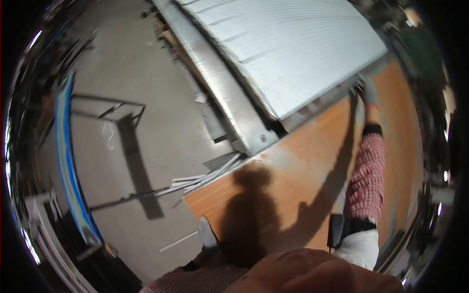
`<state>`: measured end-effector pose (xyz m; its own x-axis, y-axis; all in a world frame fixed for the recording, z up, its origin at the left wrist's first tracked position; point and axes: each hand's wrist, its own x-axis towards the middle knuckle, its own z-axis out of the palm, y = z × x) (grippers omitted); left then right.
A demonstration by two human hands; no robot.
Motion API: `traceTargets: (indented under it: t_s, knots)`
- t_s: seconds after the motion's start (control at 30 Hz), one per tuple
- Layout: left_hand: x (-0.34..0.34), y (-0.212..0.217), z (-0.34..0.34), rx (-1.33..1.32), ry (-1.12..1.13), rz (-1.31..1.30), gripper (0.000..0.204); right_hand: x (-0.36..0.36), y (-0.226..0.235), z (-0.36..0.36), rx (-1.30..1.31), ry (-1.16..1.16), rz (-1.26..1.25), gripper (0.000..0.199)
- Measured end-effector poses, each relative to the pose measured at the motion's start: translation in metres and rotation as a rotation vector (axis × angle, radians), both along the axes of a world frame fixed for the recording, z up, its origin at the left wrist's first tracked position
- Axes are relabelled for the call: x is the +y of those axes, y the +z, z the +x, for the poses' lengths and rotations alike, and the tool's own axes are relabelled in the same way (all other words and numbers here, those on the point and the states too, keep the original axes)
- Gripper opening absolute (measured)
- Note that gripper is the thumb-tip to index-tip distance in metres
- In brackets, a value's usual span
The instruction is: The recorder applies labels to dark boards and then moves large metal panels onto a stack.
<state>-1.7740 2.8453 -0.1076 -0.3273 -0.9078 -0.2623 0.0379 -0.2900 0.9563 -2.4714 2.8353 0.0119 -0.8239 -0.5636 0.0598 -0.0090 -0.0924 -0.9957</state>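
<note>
A large orange-brown board [293,161] with grey scuffed patches spreads in front of me, and my shadow falls across it. At its near left edge is my left hand [207,234] in a pale glove. The thumb lies on the board's face, and the other fingers are hidden behind the edge. My right arm stretches far forward over the board. The gloved right hand [365,90] is at its far side, beside the end of a stack of white ribbed panels [298,53]. Blur hides how those fingers are set.
A long shiny metal beam [215,73] runs along the panel stack's left side. Several thin metal strips [215,173] stick out near the board's left corner. Farther left, a blue-edged narrow bench [66,146] and a dark metal frame [115,102] stand on the grey floor [132,53].
</note>
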Motion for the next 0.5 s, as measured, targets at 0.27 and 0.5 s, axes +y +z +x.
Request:
traceTargets:
  t_s: [0.27,0.5]
  knots:
    - [0.026,0.026,0.045,-0.267,0.08,-0.16,0.052,-0.035,-0.01,0.189,1.275,-0.38,0.74,0.03]
    - [0.143,0.108,0.089,-0.21,-0.367,-0.29,0.056,0.415,-0.029,0.603,1.07,0.136,0.993,0.041]
